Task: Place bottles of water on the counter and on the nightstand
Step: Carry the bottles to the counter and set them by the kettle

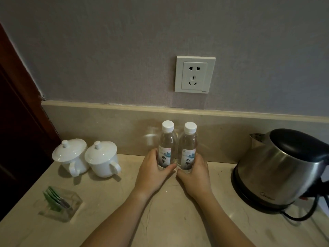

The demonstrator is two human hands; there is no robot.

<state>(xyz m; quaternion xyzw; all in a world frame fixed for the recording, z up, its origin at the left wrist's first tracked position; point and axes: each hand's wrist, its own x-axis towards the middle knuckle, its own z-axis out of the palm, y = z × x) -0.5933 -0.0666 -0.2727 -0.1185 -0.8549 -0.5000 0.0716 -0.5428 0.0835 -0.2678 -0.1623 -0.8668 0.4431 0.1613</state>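
Two small clear water bottles with white caps and pale labels stand upright side by side on the beige stone counter (169, 211), close to its backsplash. My left hand (151, 172) grips the left bottle (166, 145) low down, thumb across its base. My right hand (195, 173) grips the right bottle (188, 148) the same way. The two bottles nearly touch each other. My fingers behind the bottles are hidden.
Two white lidded cups (85, 157) stand at the left. A clear holder with green sachets (58, 202) sits at the front left. A steel electric kettle (281, 168) on its base, cord trailing, fills the right. A wall socket (195, 74) is above; a dark wooden panel (21, 131) bounds the left.
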